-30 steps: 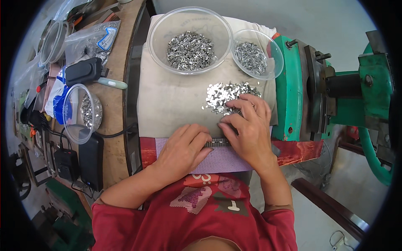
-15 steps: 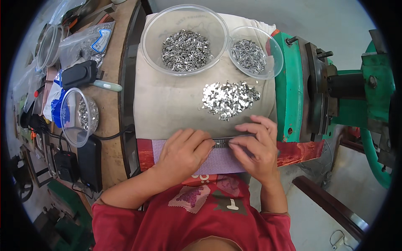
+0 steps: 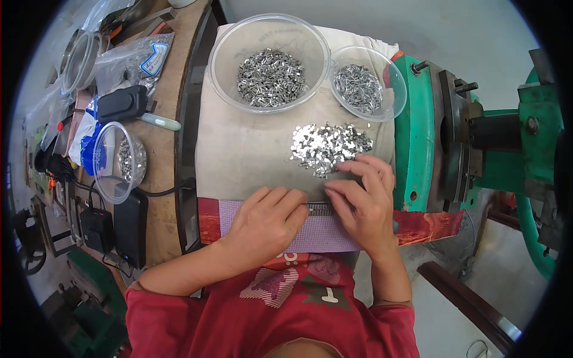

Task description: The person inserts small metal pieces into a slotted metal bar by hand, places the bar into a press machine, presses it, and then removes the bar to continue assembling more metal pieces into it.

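Observation:
My left hand [image 3: 268, 218] rests on the purple checkered cloth [image 3: 322, 235], fingers curled, thumb and fingertips closed on the left end of a narrow dark metal strip with a row of small slots [image 3: 322, 209]. Just right of it, my right hand [image 3: 367, 194] is raised over the strip's right end, fingers spread and bent. Its fingertips reach the near edge of a pile of small shiny flat metal pieces [image 3: 328, 146] on the beige cloth [image 3: 245, 158]. Nothing shows between those fingers. The strip's right end is hidden under the right hand.
Behind the pile stand a large clear tub [image 3: 218, 77] of short metal pieces and a smaller clear bowl [image 3: 399, 89] of thin metal pieces. A green machine [image 3: 421, 137] borders the right side. The wooden bench [image 3: 161, 221] at left holds a tilted clear tub [image 3: 110, 179] and bags.
My right hand has moved up from the strip toward the pile, uncovering more of the slots. My left hand stays at the strip's left end. The whole view has shifted slightly.

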Motion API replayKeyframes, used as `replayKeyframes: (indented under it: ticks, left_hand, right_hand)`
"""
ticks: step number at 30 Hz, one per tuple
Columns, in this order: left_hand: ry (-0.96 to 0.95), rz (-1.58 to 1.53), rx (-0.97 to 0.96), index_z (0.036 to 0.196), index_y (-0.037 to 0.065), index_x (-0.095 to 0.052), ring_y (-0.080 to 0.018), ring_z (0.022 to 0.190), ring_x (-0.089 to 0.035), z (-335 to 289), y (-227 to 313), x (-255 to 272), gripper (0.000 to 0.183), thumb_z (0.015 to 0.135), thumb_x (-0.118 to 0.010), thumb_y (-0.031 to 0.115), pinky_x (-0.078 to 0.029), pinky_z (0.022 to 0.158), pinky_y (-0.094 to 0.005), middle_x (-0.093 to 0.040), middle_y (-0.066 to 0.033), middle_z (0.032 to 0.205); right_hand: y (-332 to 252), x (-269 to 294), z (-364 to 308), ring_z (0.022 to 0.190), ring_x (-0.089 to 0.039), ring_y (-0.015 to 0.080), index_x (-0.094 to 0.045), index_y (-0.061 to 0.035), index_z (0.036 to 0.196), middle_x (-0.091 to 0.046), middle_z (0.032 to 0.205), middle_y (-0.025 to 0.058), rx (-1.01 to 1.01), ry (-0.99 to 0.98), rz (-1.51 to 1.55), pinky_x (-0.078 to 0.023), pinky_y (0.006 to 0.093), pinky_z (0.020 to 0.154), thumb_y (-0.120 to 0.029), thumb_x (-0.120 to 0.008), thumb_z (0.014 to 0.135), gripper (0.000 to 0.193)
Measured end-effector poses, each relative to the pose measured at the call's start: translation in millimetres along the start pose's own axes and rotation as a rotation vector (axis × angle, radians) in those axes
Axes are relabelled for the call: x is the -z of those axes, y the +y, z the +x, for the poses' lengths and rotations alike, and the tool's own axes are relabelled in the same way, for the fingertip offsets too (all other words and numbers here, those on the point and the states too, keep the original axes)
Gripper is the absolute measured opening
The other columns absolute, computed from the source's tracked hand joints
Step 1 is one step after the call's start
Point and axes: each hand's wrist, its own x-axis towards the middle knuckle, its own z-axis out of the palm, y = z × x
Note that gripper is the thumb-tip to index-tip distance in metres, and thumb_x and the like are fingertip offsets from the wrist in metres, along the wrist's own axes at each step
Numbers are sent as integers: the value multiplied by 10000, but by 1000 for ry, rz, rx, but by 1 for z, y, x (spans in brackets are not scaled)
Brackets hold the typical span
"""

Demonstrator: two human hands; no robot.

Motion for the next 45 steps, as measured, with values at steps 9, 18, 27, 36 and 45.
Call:
replayKeyframes:
  ticks: [9,18,27,36,45]
  left_hand:
    - [69,-50,168,873,51,-648,-286,856,-618,16,-24,5,202,703,-750,13,-505,719,-399,-621,-69,970]
    - [-73,-199,190,931,72,-679,-269,924,-608,18,-40,7,185,766,-740,14,-514,756,-378,-581,-62,992]
    - [-33,-150,193,906,44,-644,-290,900,-614,14,-26,6,180,772,-763,37,-513,729,-397,-583,-83,972]
    - [53,-133,101,893,48,-611,-274,865,-588,-2,-3,-7,156,800,-727,94,-485,750,-396,-576,-77,971]
    - [55,-151,131,897,44,-631,-297,855,-595,-2,-2,-11,215,727,-763,30,-487,725,-404,-612,-95,987]
  right_hand:
    - [3,-9,24,1199,-538,321,-667,-37,793,-626,1125,92,175,-63,-119,-427,489,1034,-78,-677,715,88]
    - [7,-5,29,1230,-513,319,-658,-28,816,-611,1160,105,283,-197,-88,-415,483,1055,-91,-642,743,97]
    - [3,-9,20,1229,-524,337,-693,-89,804,-633,1188,51,77,-103,-90,-393,485,1004,-111,-837,667,200]
    - [4,-2,5,1212,-528,327,-690,-72,840,-639,1155,63,48,-90,-64,-402,484,1016,-66,-793,709,167]
    - [6,-8,-3,1202,-544,329,-682,-81,878,-654,1145,50,49,-36,-101,-393,459,994,-49,-795,715,201]
